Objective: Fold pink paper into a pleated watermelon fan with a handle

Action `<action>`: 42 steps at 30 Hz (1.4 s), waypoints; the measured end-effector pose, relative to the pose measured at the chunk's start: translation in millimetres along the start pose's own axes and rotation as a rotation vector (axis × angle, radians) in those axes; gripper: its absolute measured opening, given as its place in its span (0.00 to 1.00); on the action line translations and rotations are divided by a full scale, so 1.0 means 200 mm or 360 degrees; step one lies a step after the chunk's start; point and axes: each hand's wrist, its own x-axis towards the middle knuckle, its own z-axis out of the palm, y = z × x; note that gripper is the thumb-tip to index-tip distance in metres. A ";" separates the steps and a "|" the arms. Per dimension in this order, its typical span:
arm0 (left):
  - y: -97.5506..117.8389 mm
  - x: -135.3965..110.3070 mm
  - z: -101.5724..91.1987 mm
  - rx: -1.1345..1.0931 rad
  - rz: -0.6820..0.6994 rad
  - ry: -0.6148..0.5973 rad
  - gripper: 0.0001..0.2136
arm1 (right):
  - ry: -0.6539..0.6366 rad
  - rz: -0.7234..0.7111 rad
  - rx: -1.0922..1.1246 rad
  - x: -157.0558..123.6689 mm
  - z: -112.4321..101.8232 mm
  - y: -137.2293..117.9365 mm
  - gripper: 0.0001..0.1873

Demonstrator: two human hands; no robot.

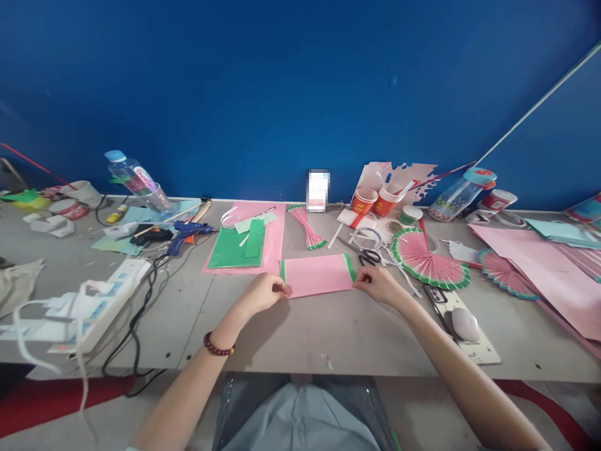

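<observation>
A pink paper sheet [319,275] with green strips along its two short ends lies on the table in front of me. My left hand [270,293] pinches its near left corner between thumb and fingers. At the near right corner my right hand [378,283] grips the paper the same way. Just beyond the sheet lies a folded pink-and-green paper fan [308,228], narrow in the middle. Black-handled scissors [369,257] rest close to my right hand. Left of the sheet, a green paper stack [237,247] sits on larger pink paper [277,232].
A blue glue gun [190,233] and a white power strip [110,300] with cables occupy the left. Opened watermelon-like paper fans [434,263], red paper cups [364,202] and a water bottle [462,195] stand or lie to the right. A phone [462,319] lies near the front edge.
</observation>
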 end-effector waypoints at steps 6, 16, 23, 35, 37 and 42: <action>0.01 0.00 0.00 0.0049 -0.0003 -0.0040 0.04 | -0.0011 -0.0008 -0.0009 0.00 0.00 0.00 0.06; 0.05 -0.01 0.00 0.0396 0.0041 0.0027 0.05 | 0.0068 -0.0015 -0.0061 -0.02 0.02 -0.02 0.06; 0.04 -0.06 0.04 0.0359 0.0198 0.0176 0.06 | 0.0272 -0.0144 0.0004 -0.07 0.07 0.02 0.06; 0.06 -0.21 0.16 0.1095 0.0527 0.0616 0.06 | 0.0297 -0.0523 -0.0291 -0.13 0.06 -0.01 0.10; 0.04 -0.20 0.16 0.1180 0.0573 0.0616 0.07 | 0.0352 -0.0582 -0.0387 -0.15 0.07 -0.01 0.11; 0.03 -0.16 0.15 0.1421 0.0613 0.0616 0.09 | 0.0429 -0.0872 -0.0682 -0.18 0.09 -0.01 0.12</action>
